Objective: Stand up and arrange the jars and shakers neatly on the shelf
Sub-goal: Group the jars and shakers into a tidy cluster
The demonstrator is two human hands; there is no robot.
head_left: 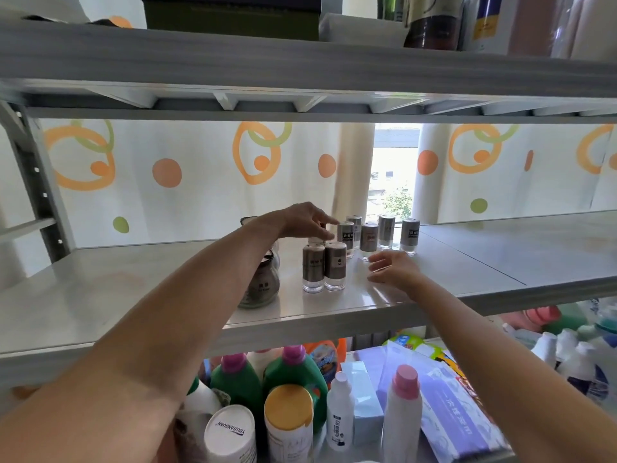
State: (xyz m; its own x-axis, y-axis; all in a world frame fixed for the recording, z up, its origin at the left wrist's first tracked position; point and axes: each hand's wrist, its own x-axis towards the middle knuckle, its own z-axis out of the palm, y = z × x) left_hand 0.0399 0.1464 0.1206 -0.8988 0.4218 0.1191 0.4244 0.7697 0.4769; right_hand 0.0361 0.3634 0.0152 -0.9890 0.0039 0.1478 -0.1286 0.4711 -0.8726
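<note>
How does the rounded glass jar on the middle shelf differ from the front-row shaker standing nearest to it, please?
The jar is squat and bulbous; the shaker is a slim, straight cylinder. The jar carries a small label low on its belly; the shaker wears a dark sleeve above a clear base. The left arm hides part of the jar; the shaker shows whole. Both stand upright on the shelf.

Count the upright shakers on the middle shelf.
7 shakers. Two stand side by side at the front, five in a loose row behind them. The left hand may hide another.
</note>
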